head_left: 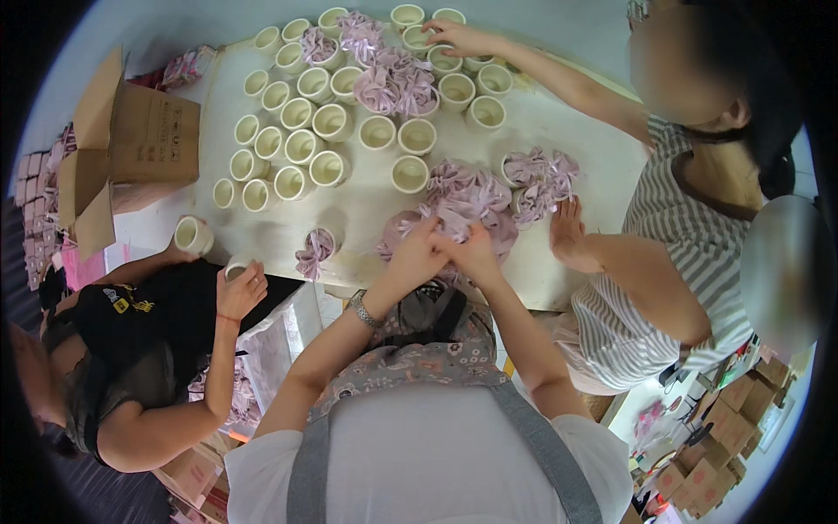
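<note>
My left hand and my right hand meet at the near edge of the table, fingers pinched together on a lilac cloth pouch. The fingertips overlap, so the exact spot they grip is partly hidden. Just beyond them lies a heap of gathered lilac pouches with pale ribbons. Left of my left hand stands a cream cup with a lilac pouch hanging over its rim. More pouches sit on cups to the right of the heap.
Several rows of cream cups cover the table, with more pouches among them. A co-worker at left holds two cups. At right, another co-worker's hand rests near the pouches; the other reaches far cups. An open carton stands left.
</note>
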Demonstrator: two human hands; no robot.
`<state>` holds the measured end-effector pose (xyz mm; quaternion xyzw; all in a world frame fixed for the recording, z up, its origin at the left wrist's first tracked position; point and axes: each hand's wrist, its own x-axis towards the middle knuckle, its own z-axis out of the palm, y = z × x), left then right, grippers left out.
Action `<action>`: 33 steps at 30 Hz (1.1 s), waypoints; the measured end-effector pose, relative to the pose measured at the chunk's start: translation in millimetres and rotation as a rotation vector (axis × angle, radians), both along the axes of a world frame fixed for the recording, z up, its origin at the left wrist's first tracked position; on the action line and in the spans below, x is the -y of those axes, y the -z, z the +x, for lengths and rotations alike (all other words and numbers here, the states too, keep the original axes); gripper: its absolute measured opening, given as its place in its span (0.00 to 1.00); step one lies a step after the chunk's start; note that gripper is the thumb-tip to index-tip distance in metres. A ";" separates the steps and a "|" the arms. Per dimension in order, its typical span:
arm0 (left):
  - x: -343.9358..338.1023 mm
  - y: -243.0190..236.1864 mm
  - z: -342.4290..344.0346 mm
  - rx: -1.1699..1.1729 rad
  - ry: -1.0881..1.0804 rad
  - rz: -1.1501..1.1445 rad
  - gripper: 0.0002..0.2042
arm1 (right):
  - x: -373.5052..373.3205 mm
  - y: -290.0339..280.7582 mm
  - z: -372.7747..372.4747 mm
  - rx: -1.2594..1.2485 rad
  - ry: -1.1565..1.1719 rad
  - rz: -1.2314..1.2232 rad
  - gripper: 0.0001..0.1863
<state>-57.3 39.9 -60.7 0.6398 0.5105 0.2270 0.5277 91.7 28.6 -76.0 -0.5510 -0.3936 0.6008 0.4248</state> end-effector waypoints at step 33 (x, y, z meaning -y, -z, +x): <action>3.4 -103.7 -49.8 0.056 -0.043 -0.245 0.46 | -89.2 -113.4 -22.0 0.384 -0.494 0.013 0.22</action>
